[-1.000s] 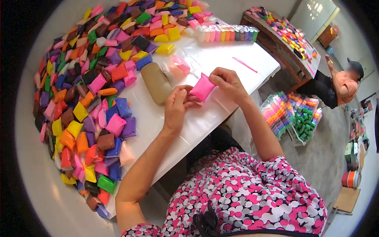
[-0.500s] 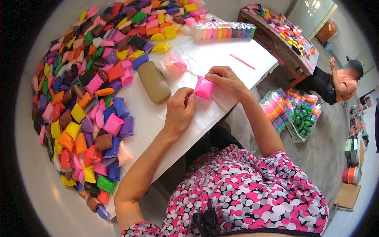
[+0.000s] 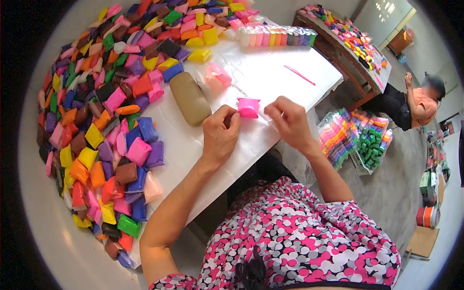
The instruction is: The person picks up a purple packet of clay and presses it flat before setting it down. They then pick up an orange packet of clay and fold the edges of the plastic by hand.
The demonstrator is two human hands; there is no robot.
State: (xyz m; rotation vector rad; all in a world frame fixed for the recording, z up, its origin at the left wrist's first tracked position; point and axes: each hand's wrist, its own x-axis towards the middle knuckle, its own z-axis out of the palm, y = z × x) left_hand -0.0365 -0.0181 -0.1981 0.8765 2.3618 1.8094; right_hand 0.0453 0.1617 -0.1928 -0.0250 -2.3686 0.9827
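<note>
So, pink pkt [image 3: 249,108] glossy, plump; L hand [image 3: 221,134] clamped on edge; R hand [image 3: 292,124] near, can't tell grip.

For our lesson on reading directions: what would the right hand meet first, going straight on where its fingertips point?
The right hand would probably meet the pink packet first, though depth is hard to judge.
</note>
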